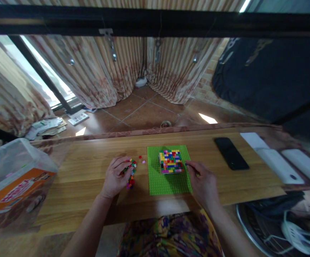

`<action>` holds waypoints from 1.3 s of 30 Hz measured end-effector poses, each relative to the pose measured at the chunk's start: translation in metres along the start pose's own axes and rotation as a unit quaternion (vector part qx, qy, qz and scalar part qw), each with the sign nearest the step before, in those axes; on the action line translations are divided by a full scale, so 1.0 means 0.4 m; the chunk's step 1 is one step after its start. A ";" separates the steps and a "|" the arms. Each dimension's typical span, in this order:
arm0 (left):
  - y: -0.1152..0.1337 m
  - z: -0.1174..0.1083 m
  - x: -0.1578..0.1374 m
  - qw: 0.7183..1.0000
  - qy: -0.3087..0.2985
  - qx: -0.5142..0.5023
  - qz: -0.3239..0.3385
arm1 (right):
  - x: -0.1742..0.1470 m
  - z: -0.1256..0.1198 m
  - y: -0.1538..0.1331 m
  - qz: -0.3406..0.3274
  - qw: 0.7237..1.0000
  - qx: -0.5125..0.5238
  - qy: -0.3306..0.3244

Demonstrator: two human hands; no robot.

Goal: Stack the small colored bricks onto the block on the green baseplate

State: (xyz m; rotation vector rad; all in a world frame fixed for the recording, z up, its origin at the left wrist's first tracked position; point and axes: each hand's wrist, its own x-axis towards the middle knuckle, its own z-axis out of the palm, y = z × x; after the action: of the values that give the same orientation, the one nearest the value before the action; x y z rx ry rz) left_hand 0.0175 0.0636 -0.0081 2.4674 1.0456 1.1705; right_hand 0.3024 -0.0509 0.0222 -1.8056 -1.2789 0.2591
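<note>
A green baseplate (155, 187) lies on the wooden table, bearing a multicoloured block of small building bricks (171, 161). My right hand (203, 182) is at the plate's right edge, thumb and fingers pinched together. A tiny dark blue brick (186, 164) shows at its fingertips, apart from the block. Left of the plate, my left hand (116, 177) rests beside a pile of loose bricks (132, 173), fingers curved and thumb apart, touching the pile's near side. Some of those bricks are hidden under the fingers. A red brick (140, 157) and a pink brick (143, 162) lie separately between pile and plate.
On the table's right side lie a black phone (231, 153) and a white object (253, 140). A clear plastic box (18, 153) with an orange label stands off the left end. A black bar (155, 23) crosses the view above, and curtains (128, 67) hang beyond the table.
</note>
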 end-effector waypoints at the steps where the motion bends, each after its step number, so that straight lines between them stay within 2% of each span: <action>1: 0.001 0.000 0.002 1.000 0.001 0.001 0.002 | 0.005 0.001 0.006 0.001 1.000 -0.008 -0.002; 9: 0.000 0.001 0.006 1.000 0.001 0.002 0.007 | 0.037 0.037 -0.012 0.009 0.999 -0.048 -0.007; 12: -0.001 0.002 0.006 1.000 0.003 0.001 0.008 | 0.040 0.038 -0.013 0.019 0.999 -0.049 -0.010; 20: 0.006 -0.001 0.009 1.000 -0.007 0.009 0.000 | 0.033 0.026 -0.016 -0.006 0.998 -0.056 -0.012; 23: 0.004 0.000 0.007 1.000 -0.008 0.013 -0.004 | 0.038 0.025 -0.011 0.018 0.999 -0.038 -0.006; 26: 0.000 0.002 0.005 1.000 -0.009 0.014 -0.004 | 0.048 0.034 0.004 0.068 0.997 0.022 0.000; 32: -0.001 0.003 0.004 1.000 -0.003 0.007 0.000 | 0.058 0.062 0.029 0.148 0.979 0.135 -0.021; 39: 0.004 0.001 0.008 1.000 -0.004 0.015 0.000 | 0.052 0.061 0.019 0.133 0.986 0.105 -0.011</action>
State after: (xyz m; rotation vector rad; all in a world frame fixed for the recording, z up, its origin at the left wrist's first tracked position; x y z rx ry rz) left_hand 0.0198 0.0645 -0.0056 2.4919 1.0680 1.1527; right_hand 0.3019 -0.0212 0.0084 -1.7914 -0.9838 0.5423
